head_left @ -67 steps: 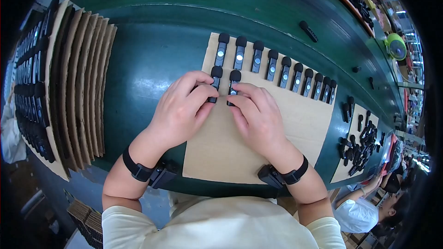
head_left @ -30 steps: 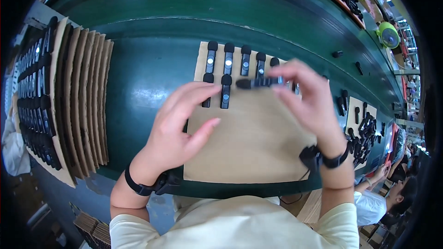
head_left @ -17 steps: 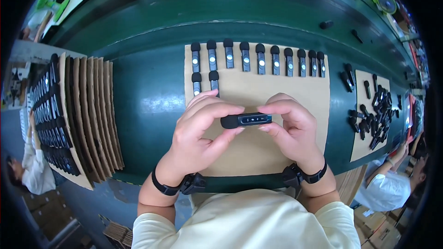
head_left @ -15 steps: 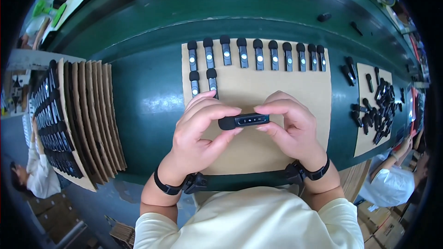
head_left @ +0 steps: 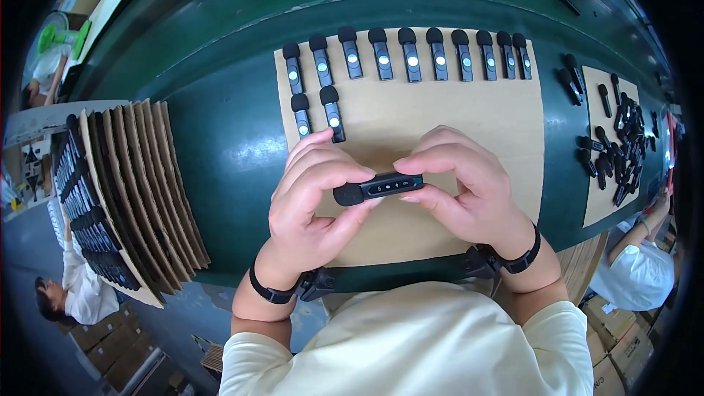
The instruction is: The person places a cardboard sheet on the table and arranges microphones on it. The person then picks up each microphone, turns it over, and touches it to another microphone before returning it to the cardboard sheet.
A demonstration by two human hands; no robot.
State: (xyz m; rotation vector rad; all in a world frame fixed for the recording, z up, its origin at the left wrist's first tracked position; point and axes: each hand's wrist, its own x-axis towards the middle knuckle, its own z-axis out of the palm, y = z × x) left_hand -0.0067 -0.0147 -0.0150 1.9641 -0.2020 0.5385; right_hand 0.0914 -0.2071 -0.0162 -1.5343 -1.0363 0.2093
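Observation:
Between my two hands is a small black wireless microphone, held sideways with its foam windscreen to the left. My left hand pinches it near the foam end with thumb and fingertips. The thumb and forefinger of my right hand grip its other end. A row of small marks shows along the side turned up. Below my hands lies a cardboard sheet. Across its far edge runs a row of similar microphones, foam ends away from me. Two more, including a microphone, start a second row at the left.
A stack of cardboard sheets stands at the left, with microphones on its outermost sheet. On the right, loose microphones are heaped on another cardboard sheet. Everything rests on a green table. Other people sit at both sides.
The view has tilted and shifted slightly. Both hands keep their pinch on the microphone, which now slants a little more, its right end higher.

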